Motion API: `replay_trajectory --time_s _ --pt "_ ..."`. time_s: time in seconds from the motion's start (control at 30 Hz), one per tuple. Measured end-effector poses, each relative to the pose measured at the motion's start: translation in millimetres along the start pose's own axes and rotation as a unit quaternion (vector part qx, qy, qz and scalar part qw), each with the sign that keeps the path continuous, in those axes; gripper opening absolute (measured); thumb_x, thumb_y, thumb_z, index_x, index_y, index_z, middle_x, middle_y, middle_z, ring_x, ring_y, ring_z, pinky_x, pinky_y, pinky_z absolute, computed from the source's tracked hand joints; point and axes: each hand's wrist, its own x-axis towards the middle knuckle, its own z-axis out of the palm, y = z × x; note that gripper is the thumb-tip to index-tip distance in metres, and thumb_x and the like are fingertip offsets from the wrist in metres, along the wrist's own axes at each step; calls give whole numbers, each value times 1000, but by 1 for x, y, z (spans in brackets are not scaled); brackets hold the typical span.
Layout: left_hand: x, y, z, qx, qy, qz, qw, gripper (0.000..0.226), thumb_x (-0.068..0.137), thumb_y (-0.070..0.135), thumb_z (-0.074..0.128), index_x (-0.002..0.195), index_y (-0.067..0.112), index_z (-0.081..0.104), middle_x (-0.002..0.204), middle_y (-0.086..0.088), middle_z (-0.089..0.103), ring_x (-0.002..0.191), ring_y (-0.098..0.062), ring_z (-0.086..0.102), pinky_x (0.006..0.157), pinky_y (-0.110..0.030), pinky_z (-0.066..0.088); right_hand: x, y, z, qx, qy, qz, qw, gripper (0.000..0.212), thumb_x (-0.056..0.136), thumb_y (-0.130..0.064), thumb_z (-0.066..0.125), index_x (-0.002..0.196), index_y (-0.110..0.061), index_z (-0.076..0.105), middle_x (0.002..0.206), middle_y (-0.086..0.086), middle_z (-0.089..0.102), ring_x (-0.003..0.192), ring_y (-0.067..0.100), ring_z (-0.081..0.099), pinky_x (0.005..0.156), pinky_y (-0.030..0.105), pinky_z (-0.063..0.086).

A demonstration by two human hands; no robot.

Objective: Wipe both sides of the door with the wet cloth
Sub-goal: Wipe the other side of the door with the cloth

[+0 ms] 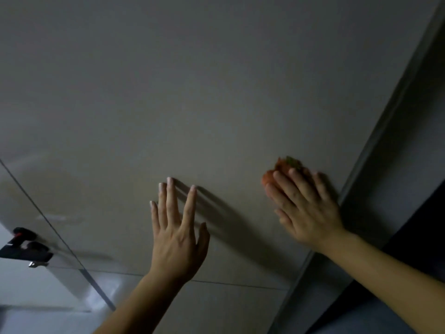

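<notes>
A plain beige door point(192, 92) fills most of the head view, tilted in the frame. My right hand point(305, 208) lies flat against it near its right edge, pressing an orange-red cloth point(284, 168) onto the surface; the cloth peeks out past the fingertips, with a bit of green at its top. My left hand point(175, 235) rests on the door lower and to the left, fingers spread, holding nothing. A faint damp patch shows on the door at the left.
A black door handle point(24, 247) with a small red mark sits at the lower left by the door's edge. A grey door frame point(375, 165) runs diagonally along the right. Beyond it lies a dark area at the lower right. The scene is dim.
</notes>
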Motion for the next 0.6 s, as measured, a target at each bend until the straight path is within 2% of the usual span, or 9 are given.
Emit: replay_trajectory --time_s 0.1,0.2,0.27,0.4,0.5,0.57,0.6 --pt "-10 2 6 0 -29 2 1000 80 90 43 45 161 18 19 168 -22 -4 156 -41 -6 118 -69 20 3 20 -8 -9 26 15 999 66 103 -37 39 163 -19 16 172 3 2 158 25 3 127 49 -2" --pt "-18 0 15 -1 -49 16 999 81 90 44 44 162 18 17 168 -22 -6 155 -43 -6 117 -71 21 42 49 -25 27 80 138 987 61 108 -33 36 161 -10 20 169 16 14 155 36 11 125 52 -7" --pt "-24 -1 20 -1 -57 28 998 82 91 45 43 162 19 14 168 -22 -7 155 -44 -6 116 -72 21 53 50 -32 48 76 180 980 64 107 -35 40 159 -2 23 164 26 22 153 43 12 125 53 -7" --pt "-30 -12 33 4 -52 46 998 82 90 47 43 162 18 15 168 -22 -6 155 -44 -5 116 -73 18 16 -3 -13 71 18 129 989 72 104 -38 38 159 0 11 165 26 8 156 36 -8 126 50 -5" --pt "-32 -21 42 4 -29 75 997 82 91 45 47 162 17 16 168 -23 -5 155 -44 -6 116 -74 15 -26 -60 14 63 -31 76 995 65 106 -37 29 159 -3 12 169 20 -2 157 35 -7 127 48 -4" --pt "-31 -26 48 -1 -13 92 996 84 92 41 53 162 17 15 168 -23 -7 155 -45 -8 116 -75 11 -26 -78 21 68 -18 93 993 67 106 -37 27 161 -4 7 170 18 -4 157 33 -7 128 46 -4" --pt "-30 -27 51 -2 -9 96 995 86 92 40 55 163 17 13 168 -22 -10 154 -45 -10 117 -75 9 -14 -79 20 76 9 112 991 68 106 -36 29 161 -4 5 169 20 1 157 32 -7 128 46 -4"
